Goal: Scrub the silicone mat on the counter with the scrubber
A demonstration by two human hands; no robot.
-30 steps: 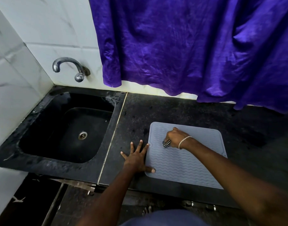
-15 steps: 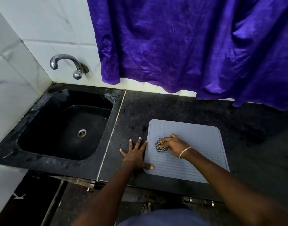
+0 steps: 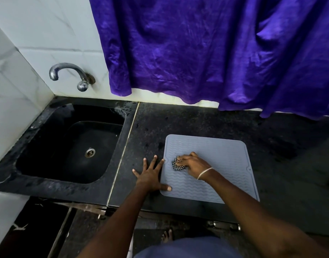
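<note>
Scrubbing underway: my right hand grips the scrubber on the mat; left hand, fingers spread, pins its edge. Next: untouched right side.

right hand pressing scrubber, grey mat

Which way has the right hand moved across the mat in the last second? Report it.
Yes. The right hand, gripping the scrubber, slid toward the mat's left edge and slightly nearer its front edge.

No readable text, label, brand, number or sign anywhere around either hand.
</note>
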